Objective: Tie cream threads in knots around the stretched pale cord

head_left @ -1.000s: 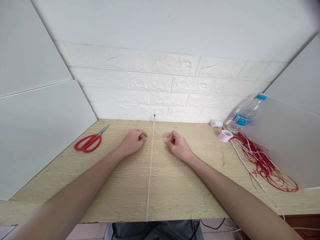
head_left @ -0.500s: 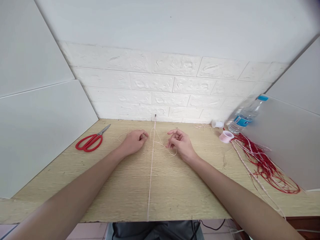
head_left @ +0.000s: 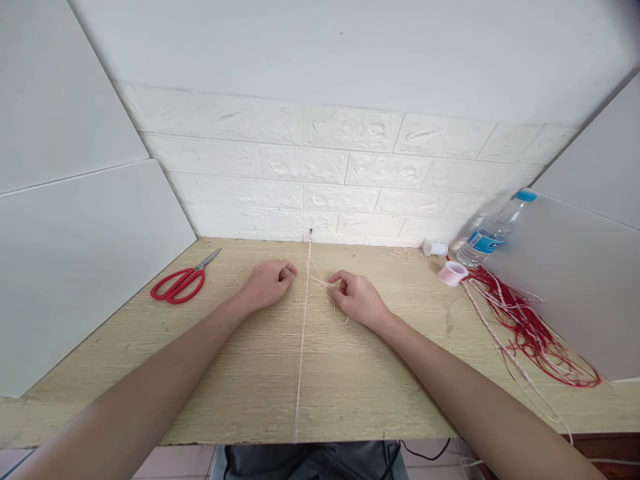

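**Two hands at a taut cord, loose threads pinched either side**

Strung from the near edge of the wooden table (head_left: 350, 393) straight up its middle to a small pin (head_left: 311, 232) at the far edge: a thin pale cord (head_left: 300, 373), kept tight, seemingly to serve as a fixed core for tying around. Resting on the surface just left of that cord, the left hand (head_left: 267, 283), fingers curled shut, apparently on a fine loose thread (head_left: 327, 287). Just right of the cord, the right hand (head_left: 357, 298), thumb and forefinger pressed together on the same thread, a slack loop trailing below it. Farther left, near the side panel, red scissors (head_left: 180, 285), lying closed. Toward the far right corner, a pink spool (head_left: 453, 273), a white spool (head_left: 434, 249), a water bottle (head_left: 493, 229) on its side, and a heap of red and pink cords (head_left: 530, 330) along the right edge.
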Available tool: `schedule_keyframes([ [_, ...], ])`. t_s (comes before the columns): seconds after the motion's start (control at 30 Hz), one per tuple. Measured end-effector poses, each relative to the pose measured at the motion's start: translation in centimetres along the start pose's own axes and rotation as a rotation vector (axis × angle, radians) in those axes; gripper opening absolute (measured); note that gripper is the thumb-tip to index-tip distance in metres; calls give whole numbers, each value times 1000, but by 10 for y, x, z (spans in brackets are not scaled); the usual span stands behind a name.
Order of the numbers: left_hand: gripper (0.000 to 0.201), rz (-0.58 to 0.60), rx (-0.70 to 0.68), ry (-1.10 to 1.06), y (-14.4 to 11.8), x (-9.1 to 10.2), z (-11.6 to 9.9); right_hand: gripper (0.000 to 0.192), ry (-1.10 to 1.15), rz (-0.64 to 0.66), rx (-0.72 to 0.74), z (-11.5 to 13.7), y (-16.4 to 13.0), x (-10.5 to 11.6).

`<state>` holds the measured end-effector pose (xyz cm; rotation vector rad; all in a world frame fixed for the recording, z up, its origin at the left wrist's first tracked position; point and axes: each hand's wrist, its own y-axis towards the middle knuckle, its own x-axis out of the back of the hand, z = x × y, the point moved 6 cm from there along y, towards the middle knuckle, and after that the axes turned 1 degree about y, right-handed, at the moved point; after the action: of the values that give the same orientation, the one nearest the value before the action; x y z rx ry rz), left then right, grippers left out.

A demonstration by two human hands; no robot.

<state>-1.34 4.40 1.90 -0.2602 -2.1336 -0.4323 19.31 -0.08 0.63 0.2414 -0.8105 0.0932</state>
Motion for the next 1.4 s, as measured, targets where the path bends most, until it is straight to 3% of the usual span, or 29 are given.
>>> schedule_keyframes([
  [0.23, 24, 14, -49, -36, -1, -3, -10, 16, -76, 17, 17, 3, -2, -2],
  [0.43, 23, -1, -4, -126, -1, -3, -4, 13, -103, 27, 10, 5, -2, -1],
  [0.77, 15, -29, 127, -673, 0, 6, 1, 12, -112, 45, 3, 7, -3, -1],
  [1.0, 13, 166, 152, -1076, -4, 2, -11, 12, -124, 51, 4, 8, -2, 0],
  [1.1, 14, 180, 190, -1083, -3, 0, -8, 12, -124, 55, 4, 8, -2, 0],
  [1.23, 11, 94, 183, -1039, 0, 1, -2, 12, -123, 54, 4, 7, -2, -1],
  [1.4, 20, 52, 168, -860, 0, 1, -2, 12, -123, 62, 6, 7, -2, -1],
])
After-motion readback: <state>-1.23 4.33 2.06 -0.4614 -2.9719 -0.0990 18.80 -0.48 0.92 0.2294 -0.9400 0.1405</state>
